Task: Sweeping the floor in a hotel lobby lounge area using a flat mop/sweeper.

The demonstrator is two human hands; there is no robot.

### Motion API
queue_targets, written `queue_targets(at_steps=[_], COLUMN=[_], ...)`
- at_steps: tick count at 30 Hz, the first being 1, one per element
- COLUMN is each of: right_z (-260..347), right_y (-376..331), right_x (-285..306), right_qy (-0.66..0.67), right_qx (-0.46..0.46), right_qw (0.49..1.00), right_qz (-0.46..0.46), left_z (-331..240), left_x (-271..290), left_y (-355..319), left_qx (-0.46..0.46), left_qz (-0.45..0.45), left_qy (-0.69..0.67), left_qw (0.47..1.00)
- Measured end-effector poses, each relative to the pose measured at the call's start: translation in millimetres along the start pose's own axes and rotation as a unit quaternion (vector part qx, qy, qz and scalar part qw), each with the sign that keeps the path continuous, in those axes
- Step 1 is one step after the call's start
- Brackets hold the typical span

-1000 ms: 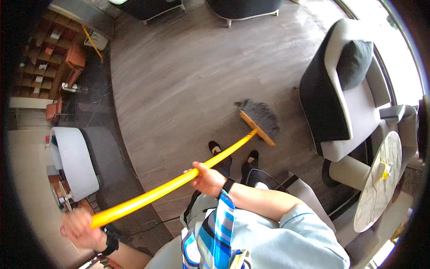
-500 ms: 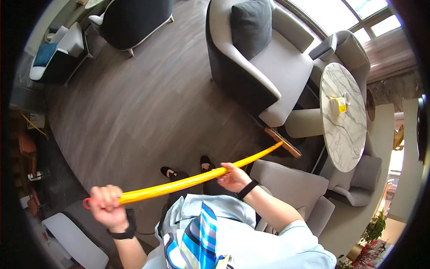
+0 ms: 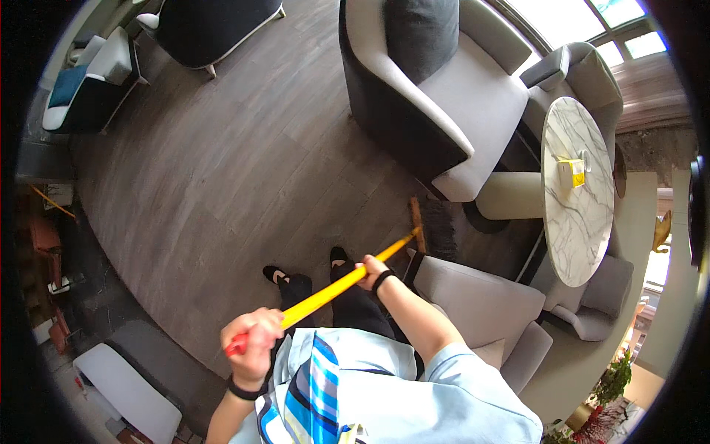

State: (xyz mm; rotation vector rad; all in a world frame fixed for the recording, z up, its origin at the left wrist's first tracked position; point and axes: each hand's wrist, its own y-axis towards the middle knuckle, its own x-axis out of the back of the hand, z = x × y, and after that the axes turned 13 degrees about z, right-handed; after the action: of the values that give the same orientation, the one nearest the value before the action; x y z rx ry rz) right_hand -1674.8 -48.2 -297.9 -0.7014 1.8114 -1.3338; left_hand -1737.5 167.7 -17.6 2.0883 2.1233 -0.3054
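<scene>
A long-handled broom (image 3: 325, 294) with a yellow handle runs slantwise across the front of my body. My left hand (image 3: 254, 342) is wrapped round its top end, beside a red cap. Farther down the handle, my right hand (image 3: 371, 272) is closed around it. The broom's wooden head (image 3: 418, 223) rests on the floor between the large armchair and the nearer grey chair, its dark bristles (image 3: 441, 229) spread to the right.
A two-tone armchair (image 3: 473, 96) stands ahead, right of the wood-look floor (image 3: 214, 163). To the right is a marble-topped round table (image 3: 573, 237) bearing a yellow-white box (image 3: 571, 173). A grey chair (image 3: 481, 296) sits close by my right arm. My feet (image 3: 339, 255) are just left of the broom.
My left hand has moved right and slightly down, in toward my body. The broom head has shifted left and turned, and its bristles now show. My right hand has moved slightly up.
</scene>
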Motion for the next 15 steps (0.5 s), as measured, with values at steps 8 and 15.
queue_targets(at_steps=[8,15], right_z=[-84,-193], right_y=[-9,-6], right_x=[-106,-166], right_qy=[-0.124,-0.265], right_qx=[-0.061,-0.186], right_qw=[0.989,0.927], right_qz=[0.049,0.189], left_z=[-63,-149], left_x=[30,38], left_y=[-62,-116], left_qx=[-0.08,-0.114], left_qz=[-0.139,-0.037], left_qy=[0.073,0.415], left_qw=[0.984,0.902])
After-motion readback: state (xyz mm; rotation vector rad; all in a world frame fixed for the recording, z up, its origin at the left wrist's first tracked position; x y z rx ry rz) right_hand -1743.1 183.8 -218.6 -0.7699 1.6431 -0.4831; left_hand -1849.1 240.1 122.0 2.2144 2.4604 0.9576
